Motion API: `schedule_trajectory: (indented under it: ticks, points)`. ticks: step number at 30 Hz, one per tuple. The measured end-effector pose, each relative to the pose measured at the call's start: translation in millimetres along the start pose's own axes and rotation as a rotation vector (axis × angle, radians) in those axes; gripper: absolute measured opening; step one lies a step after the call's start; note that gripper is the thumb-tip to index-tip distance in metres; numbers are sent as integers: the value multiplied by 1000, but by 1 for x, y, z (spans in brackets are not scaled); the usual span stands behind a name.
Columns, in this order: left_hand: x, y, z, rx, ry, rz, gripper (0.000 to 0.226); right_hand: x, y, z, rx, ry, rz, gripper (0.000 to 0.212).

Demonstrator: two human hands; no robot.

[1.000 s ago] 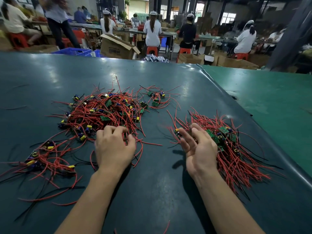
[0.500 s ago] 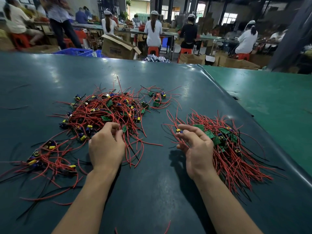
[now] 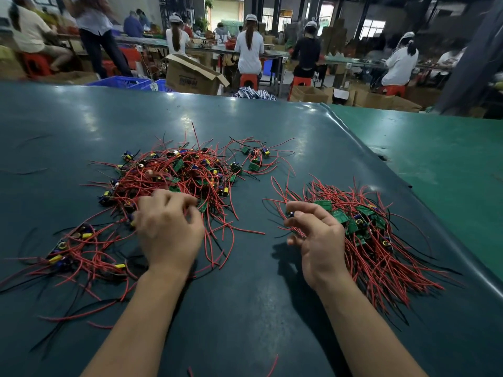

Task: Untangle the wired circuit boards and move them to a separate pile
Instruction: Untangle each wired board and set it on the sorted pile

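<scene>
Seemingly mid-sort, the head view, the only one, shows two heaps of wired circuit boards on the dark worktop [image 3: 245, 308]. The tangled pile [image 3: 174, 175] lies to the left and farther back, with a loose trail of boards and red wires running toward the near left edge. The sorted pile [image 3: 375, 240] sits to the right, its wires combed roughly one way.

The left hand [image 3: 168, 229] rests at the near edge of the tangled pile, fingers curled down into the red wires; whether it actually grips one I cannot tell, as motion blur hides the fingertips. The right hand [image 3: 318, 238] pinches a small board [image 3: 290, 214] between thumb and forefinger at the left edge of the sorted pile.

Likely risks: pulling a board whose wires are looped through neighbours could drag a clump along, or strain a solder joint; dropping the pinched board carelessly could re-tangle the sorted heap.

Counted: two piles, two hands, one board held; boards per pile are too many and too overlapped to count
</scene>
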State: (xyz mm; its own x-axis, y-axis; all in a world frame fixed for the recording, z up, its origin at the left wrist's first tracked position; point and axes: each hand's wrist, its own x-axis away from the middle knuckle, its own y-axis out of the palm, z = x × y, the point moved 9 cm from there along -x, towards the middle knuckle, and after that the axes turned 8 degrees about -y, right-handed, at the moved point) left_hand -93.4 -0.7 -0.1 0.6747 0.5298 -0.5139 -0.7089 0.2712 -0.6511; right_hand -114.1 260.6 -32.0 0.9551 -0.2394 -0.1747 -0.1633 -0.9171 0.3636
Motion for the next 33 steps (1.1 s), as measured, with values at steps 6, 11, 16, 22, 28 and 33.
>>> schedule_trajectory:
  ticks: [6, 11, 16, 22, 28, 33]
  points:
    - [11, 57, 3, -258, 93, -380, 47, 1, 4, 1, 30, -23, -43, 33]
    - [2, 63, 0, -279, 35, -377, 42, 1, 2, 2, 28, -14, -49, 34]
    - [-5, 42, 1, -151, -4, -186, 21, 3, 5, 3, 35, -8, -67, 29]
    - [4, -3, 16, 140, 75, 90, 32, 2, 6, 4, 45, 5, -87, 33]
    - [33, -27, 57, 463, 455, 103, 20, 11, 26, 24, -16, 223, -253, 15]
    - [70, -10, 100, 531, 809, -195, 9, 13, 31, 30, -17, 288, -315, 28]
